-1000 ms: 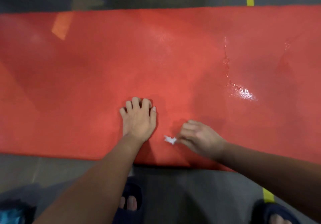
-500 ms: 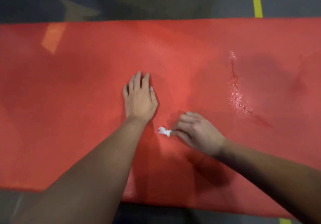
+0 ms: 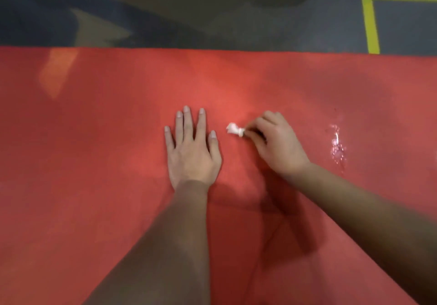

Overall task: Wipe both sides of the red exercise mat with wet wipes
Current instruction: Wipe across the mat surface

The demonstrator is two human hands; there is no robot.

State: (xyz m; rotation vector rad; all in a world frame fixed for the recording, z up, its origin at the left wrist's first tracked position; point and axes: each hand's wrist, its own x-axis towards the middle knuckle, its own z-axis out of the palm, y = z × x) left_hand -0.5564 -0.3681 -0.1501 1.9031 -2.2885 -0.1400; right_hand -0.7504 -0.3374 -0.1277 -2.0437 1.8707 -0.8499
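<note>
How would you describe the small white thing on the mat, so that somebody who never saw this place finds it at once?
A red mat covers most of the floor, and two bare hands rest near its middle. The left hand lies flat and holds nothing; the right hand pinches a tiny crumpled white wipe at its fingertips. It is the only white thing on the mat, unlike the shiny wet patch further right.

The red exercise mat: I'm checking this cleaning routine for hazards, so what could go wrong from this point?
1. The white wet wipe is a tiny wad pinched in the right hand, so it may cover little of the red exercise mat per stroke and leave patches unwiped.
2. A shiny wet streak lies right of that hand; an arm or foot placed there might slip.
3. The left hand lies flat on the mat, bracing; the area beneath it could be missed.
</note>
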